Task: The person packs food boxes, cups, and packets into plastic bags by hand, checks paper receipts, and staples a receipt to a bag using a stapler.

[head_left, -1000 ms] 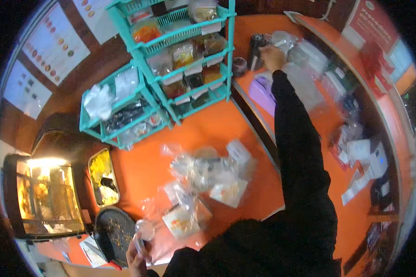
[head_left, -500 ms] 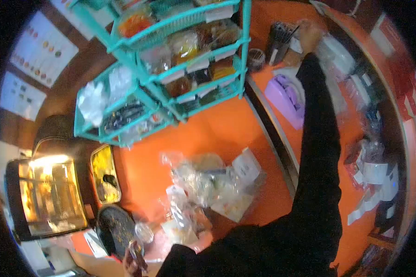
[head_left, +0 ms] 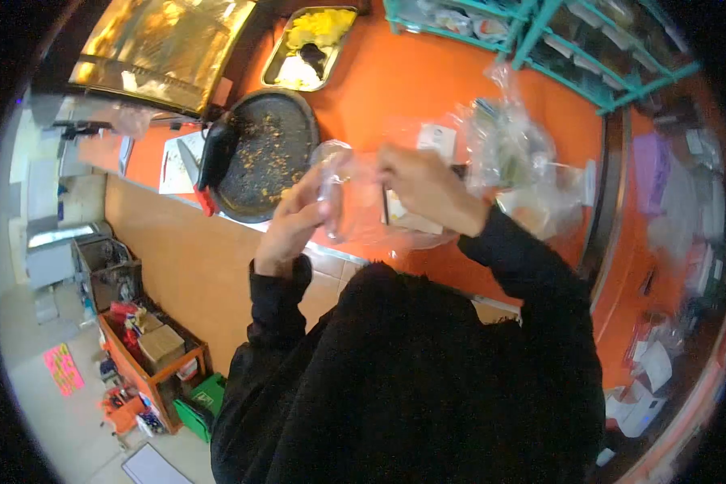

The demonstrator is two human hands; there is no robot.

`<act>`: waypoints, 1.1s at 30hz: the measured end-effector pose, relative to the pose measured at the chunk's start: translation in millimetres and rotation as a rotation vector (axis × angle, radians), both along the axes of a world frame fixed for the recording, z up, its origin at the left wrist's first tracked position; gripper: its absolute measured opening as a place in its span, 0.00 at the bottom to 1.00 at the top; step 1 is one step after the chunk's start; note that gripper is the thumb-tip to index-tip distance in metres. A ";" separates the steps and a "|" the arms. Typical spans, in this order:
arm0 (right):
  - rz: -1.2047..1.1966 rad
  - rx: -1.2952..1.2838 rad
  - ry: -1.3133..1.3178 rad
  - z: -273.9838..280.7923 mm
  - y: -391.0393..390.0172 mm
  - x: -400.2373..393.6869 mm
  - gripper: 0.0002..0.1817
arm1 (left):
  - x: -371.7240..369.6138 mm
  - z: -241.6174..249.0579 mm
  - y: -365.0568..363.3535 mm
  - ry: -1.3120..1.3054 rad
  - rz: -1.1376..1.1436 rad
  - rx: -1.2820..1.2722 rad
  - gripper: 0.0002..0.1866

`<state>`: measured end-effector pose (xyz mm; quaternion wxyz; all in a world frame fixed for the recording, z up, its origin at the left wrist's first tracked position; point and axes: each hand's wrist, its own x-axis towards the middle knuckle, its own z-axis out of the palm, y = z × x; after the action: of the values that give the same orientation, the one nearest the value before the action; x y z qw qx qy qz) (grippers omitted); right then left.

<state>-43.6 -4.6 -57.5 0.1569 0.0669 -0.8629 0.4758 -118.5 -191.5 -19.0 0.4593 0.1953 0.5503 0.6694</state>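
Note:
My left hand (head_left: 290, 226) is closed round a small clear plastic container (head_left: 331, 194) and holds it above the counter's front edge. Just right of it, my right hand (head_left: 431, 185) has its fingers pinched together. Whatever is between those fingertips is blurred and too small to name. Beneath and beside the right hand lie clear plastic bags (head_left: 512, 145) and a white label (head_left: 437, 140). A round dark tray (head_left: 289, 153) with brown crumbs stands left of the container.
At the back, a metal tray (head_left: 331, 79) holds yellow and white food beside a lit glass display case (head_left: 153, 56). A knife (head_left: 188, 161) lies on white paper at left. Teal basket racks (head_left: 524, 60) stand at back right, and a purple holder (head_left: 652, 173) sits far right.
The view has swung left and down. My right hand has come back from the far right of the counter to beside the container, which my left hand still holds.

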 end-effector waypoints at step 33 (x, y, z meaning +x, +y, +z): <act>0.089 1.009 -0.222 104.7 51.8 86.0 0.16 | -30.9 15.5 1.4 0.341 -0.139 -0.125 0.19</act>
<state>42.4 47.2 47.2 -0.0077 0.1201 -0.9927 0.0111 -149.4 -190.2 -3.5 0.4156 0.3146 0.6458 0.5580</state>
